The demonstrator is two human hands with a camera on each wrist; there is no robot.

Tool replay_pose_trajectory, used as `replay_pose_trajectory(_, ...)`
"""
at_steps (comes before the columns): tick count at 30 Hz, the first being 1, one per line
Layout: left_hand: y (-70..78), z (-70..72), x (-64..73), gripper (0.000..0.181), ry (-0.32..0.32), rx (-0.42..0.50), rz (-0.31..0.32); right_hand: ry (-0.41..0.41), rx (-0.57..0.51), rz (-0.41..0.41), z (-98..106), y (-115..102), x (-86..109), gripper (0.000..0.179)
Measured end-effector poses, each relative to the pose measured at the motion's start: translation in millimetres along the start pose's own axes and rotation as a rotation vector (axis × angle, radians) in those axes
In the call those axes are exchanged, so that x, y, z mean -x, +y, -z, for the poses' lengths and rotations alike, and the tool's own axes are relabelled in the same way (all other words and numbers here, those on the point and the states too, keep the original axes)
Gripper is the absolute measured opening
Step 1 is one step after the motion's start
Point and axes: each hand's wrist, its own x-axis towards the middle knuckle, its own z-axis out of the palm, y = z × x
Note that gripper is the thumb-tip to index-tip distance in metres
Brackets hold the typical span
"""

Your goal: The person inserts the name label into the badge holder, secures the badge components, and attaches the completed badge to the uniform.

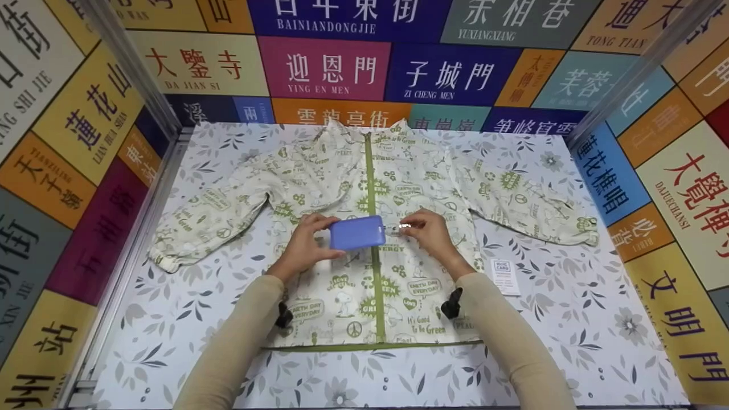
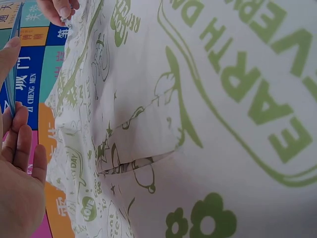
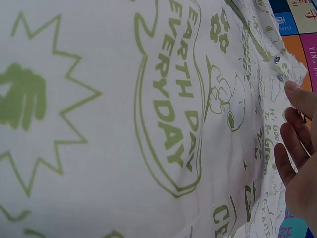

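A flat purple-blue rectangular case [image 1: 357, 233] is held up over the jacket, pinched along its left side between thumb and fingers of my left hand [image 1: 307, 242]. The left wrist view catches it nearly edge-on, as a thin blue strip [image 2: 14, 69]. Just to its right, the fingertips of my right hand [image 1: 430, 230] pinch a small shiny piece [image 1: 404, 226]; it is too small and bright to tell its kind. Beneath both hands lies a cream jacket [image 1: 347, 313] with green cartoon prints and lettering, front up, sleeves spread, a green strip running down its middle.
A small white printed card [image 1: 504, 277] lies right of the jacket's lower body. The tabletop [image 1: 598, 353] has a grey leaf pattern. Panels with coloured lettering [image 1: 324, 71] rise behind the table and on both sides.
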Motion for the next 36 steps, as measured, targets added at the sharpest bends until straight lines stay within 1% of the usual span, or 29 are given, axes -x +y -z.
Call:
replay_pose_trajectory(4, -0.4, -1.1, 0.2, 0.073, 0.007, -0.012, 0.003, 0.006, 0.029, 0.010, -1.7, 1.8, -2.0, 0.019)
replay_pose_trajectory(5, -0.5, -1.2, 0.3, 0.073, 0.006, -0.015, 0.003, 0.009, 0.035, 0.012, -2.4, 7.0, -3.7, 0.018)
replay_pose_trajectory(7, -0.9, -1.4, 0.5, 0.072, 0.006, -0.013, 0.000, 0.010, 0.054, 0.012, -2.6, 8.3, -3.9, 0.017)
replay_pose_trajectory(12, -1.8, -1.5, 1.6, 0.072, -0.004, -0.009, 0.000, 0.011, 0.117, 0.015, -2.2, 12.0, -4.1, 0.016)
replay_pose_trajectory(15, -1.8, -1.5, 2.3, 0.073, -0.006, -0.011, 0.005, 0.007, 0.133, 0.019, -2.2, 14.1, -3.7, 0.016)
replay_pose_trajectory(20, -1.9, -2.6, 3.0, 0.073, -0.002, -0.003, -0.001, -0.003, 0.128, -0.005, -2.6, 18.0, -3.4, 0.013)
replay_pose_trajectory(24, -2.2, -4.2, 3.4, 0.073, -0.018, -0.002, 0.021, -0.030, 0.099, -0.035, -2.6, 19.1, -3.1, 0.012)
replay_pose_trajectory(27, -2.1, -5.0, 3.7, 0.074, -0.038, -0.006, 0.039, -0.041, 0.099, -0.049, -2.5, 19.5, -3.2, 0.012)
replay_pose_trajectory(31, -1.8, -5.6, 3.7, 0.075, -0.046, 0.003, 0.044, -0.040, 0.130, -0.034, -1.9, 19.3, -3.9, 0.012)
replay_pose_trajectory(36, -2.3, -6.4, 3.7, 0.074, -0.037, 0.008, 0.041, -0.049, 0.131, -0.035, -1.0, 18.6, -4.3, 0.014)
